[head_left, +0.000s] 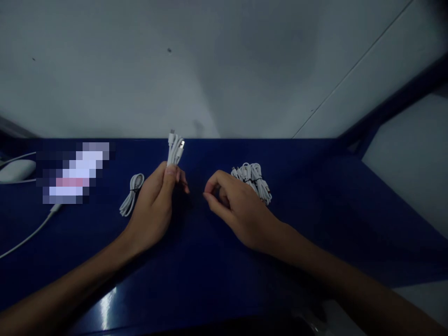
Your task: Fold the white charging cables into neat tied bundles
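My left hand [154, 205] is closed round a folded white USB cable [175, 151], held above the table. The cable's two plugs stick up past my thumb, with bare metal at their tips. My right hand [238, 205] is apart from it, thumb and forefinger pinched together; anything between them is too small to make out. Just beyond the right hand lies a pile of bundled white cables [254, 179] with dark ties, partly covered by that hand. To the left of my left hand rests a single coiled white cable [132, 193] with a black tie round it.
The dark blue table [196, 270] runs up to a pale wall [140, 84]. On the left are a blurred-out phone-like device [77, 172] with a white cord [31, 240] and a white rounded object [17, 171]. A blue frame bar [395, 102] slants at right.
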Demonstrator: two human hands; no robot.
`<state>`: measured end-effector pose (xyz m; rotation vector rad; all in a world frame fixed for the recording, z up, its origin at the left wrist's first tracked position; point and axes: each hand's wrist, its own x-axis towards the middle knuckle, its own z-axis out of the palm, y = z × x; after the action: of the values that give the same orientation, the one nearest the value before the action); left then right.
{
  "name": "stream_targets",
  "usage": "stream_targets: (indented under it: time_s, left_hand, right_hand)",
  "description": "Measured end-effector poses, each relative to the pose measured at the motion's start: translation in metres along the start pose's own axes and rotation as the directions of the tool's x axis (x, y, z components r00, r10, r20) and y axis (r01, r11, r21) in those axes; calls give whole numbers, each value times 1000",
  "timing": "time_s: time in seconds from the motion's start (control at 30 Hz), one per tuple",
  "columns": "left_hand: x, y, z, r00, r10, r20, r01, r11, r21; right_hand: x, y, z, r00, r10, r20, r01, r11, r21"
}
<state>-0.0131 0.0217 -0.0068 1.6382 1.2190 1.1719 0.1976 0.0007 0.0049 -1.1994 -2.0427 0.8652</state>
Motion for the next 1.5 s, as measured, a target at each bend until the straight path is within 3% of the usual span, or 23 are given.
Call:
stream_targets:
  time_s: [0.07,0.2,0.37,0.53,0.83,1.13,1.3,1.5]
  left_hand:
    - [3,0,0,998,-59,-10,58,989,-136]
    - [6,2,1,987,-145,68,160,900,-405]
    - [3,7,5,973,-187,134,230,767,-599]
    - [2,13,7,964,-222,147,265,739,-620]
    - [0,16,7,955,-240,172,295,764,-573]
    - [-3,16,5,944,-244,223,328,765,-554]
    - [-3,15,5,944,-246,220,329,755,-567]
    - [-3,13,6,941,-240,240,338,723,-602]
  right_hand:
    - [0,0,-1,999,34,8,-34,998,49]
    - [0,-2,-1,992,123,41,-129,977,172]
    - [1,-1,-1,981,172,91,-194,916,352]
    - [4,0,0,947,253,200,-321,793,518]
    - [4,9,12,866,172,469,-486,508,711]
    - [3,9,8,821,72,566,-543,401,737]
    - [3,4,4,806,31,591,-548,418,725]
    - [3,-6,-7,837,55,544,-444,649,618]
